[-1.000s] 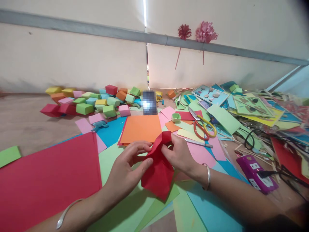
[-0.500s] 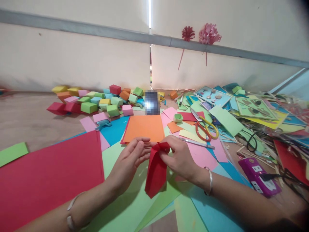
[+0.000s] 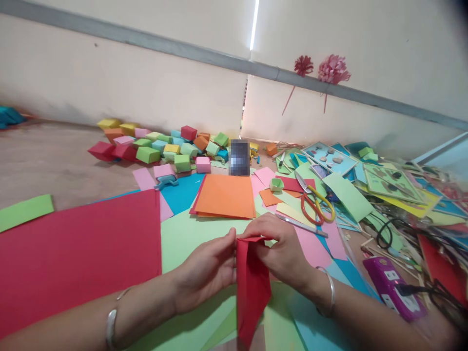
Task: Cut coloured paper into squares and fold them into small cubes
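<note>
A folded piece of red paper point(image 3: 252, 287) stands upright in the middle, its top creased and its lower end reaching toward me. My right hand point(image 3: 280, 246) grips it near the top, the fingers bent over the edge and partly inside the fold. Along the paper's left side rests my left hand point(image 3: 210, 268), palm inward, thumb up and fingers stretched flat; its fingertips are partly hidden by the paper. Just beyond my hands lies a stack of orange paper point(image 3: 228, 195). Light green sheets point(image 3: 183, 243) spread under my hands.
A large red sheet point(image 3: 91, 248) lies left. Several coloured paper boxes point(image 3: 148, 155) are heaped at the back left. Scissors point(image 3: 314, 197), a metal blade point(image 3: 303, 226) and a small green tray point(image 3: 277, 184) lie right, near a purple power strip point(image 3: 393, 287) with black cable point(image 3: 435, 287).
The red paper has come closer to me and turned, its fold opening wider. My left hand has moved in against its side. The view has shifted slightly left.
</note>
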A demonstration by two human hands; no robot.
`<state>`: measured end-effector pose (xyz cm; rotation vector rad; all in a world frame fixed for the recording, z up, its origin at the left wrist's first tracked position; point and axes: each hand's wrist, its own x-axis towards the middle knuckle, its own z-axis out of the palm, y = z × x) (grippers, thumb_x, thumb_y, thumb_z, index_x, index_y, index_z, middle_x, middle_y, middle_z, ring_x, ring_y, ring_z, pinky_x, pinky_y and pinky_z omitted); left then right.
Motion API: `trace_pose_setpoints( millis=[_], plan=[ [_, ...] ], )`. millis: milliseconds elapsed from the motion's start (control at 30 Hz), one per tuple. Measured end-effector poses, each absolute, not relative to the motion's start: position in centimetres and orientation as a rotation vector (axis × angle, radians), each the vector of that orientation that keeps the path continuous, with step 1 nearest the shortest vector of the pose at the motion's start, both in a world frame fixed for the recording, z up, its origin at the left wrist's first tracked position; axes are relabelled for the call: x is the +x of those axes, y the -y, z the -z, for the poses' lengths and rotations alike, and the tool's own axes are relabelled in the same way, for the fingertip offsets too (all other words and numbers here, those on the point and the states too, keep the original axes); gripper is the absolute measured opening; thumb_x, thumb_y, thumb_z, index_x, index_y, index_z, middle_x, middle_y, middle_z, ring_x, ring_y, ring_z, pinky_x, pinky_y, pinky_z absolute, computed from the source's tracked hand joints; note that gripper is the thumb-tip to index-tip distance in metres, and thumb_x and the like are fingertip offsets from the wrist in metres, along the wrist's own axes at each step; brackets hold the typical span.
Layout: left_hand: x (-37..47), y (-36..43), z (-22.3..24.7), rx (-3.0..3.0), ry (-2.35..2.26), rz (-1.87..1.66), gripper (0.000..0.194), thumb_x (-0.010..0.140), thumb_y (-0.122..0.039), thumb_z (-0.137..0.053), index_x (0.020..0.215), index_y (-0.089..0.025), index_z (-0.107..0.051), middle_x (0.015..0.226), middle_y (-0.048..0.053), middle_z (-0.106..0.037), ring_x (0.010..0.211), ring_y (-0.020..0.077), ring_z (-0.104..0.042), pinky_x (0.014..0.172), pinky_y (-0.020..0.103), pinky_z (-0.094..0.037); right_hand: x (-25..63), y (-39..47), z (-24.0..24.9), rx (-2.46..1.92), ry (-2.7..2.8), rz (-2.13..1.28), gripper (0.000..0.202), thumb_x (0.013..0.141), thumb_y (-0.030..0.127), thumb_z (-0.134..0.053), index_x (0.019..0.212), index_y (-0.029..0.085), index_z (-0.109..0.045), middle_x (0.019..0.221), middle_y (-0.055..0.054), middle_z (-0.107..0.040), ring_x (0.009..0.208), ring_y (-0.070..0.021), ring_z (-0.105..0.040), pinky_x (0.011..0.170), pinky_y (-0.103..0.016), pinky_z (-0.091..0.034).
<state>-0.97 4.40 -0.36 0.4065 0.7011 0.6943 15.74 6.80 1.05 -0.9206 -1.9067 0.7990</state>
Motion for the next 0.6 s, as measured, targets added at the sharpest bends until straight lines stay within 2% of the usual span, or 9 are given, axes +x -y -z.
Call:
trace_pose_setpoints(
  millis=[133,333,467,600],
  plan=[
    [-0.9,-4.4,0.3,0.385,-0.648,-0.764,0.037,0.070,-0.041,-0.084,0.095,-0.016,-0.074,0.098,0.009,-0.074,0.093,0.0226,-0.067,0.089,0.035,-0.052,16.1,-6.8,-1.7,-0.908,1.991,-0.674,0.019,0.086,0.011,-0.063,0.085,0.025,-0.077,0.078,0.000,-0.075,0.070,-0.0143,-0.065,0.069,-0.030,-0.049],
    [-1.0,-4.5,0.1,0.332,-0.657,-0.808,0.035,0.069,-0.041,-0.086,0.090,-0.016,-0.076,0.090,0.007,-0.075,0.083,0.0185,-0.067,0.080,0.029,-0.053,16.3,-6.6,-2.5,-1.000,2.117,-0.505,0.018,0.088,0.015,-0.063,0.093,0.024,-0.077,0.079,-0.003,-0.068,0.078,-0.0182,-0.060,0.069,-0.032,-0.048],
    [-1.1,-4.5,0.2,0.437,-0.705,-0.789,0.035,0.076,-0.046,-0.080,0.093,-0.016,-0.075,0.091,0.007,-0.075,0.086,0.0194,-0.066,0.081,0.030,-0.052,16.3,-6.6,-2.6,-1.050,2.052,-0.460,0.014,0.084,0.010,-0.060,0.081,0.021,-0.068,0.075,-0.001,-0.068,0.073,-0.0169,-0.058,0.069,-0.032,-0.046],
    [-1.1,-4.5,0.5,0.592,-0.779,-0.743,0.041,0.079,-0.055,-0.071,0.088,-0.015,-0.074,0.091,0.009,-0.075,0.086,0.0227,-0.067,0.080,0.033,-0.051,16.3,-6.5,-2.5,-1.109,2.060,-0.456,0.015,0.077,0.007,-0.058,0.072,0.021,-0.060,0.070,0.001,-0.064,0.069,-0.0157,-0.057,0.065,-0.029,-0.044]
  ],
)
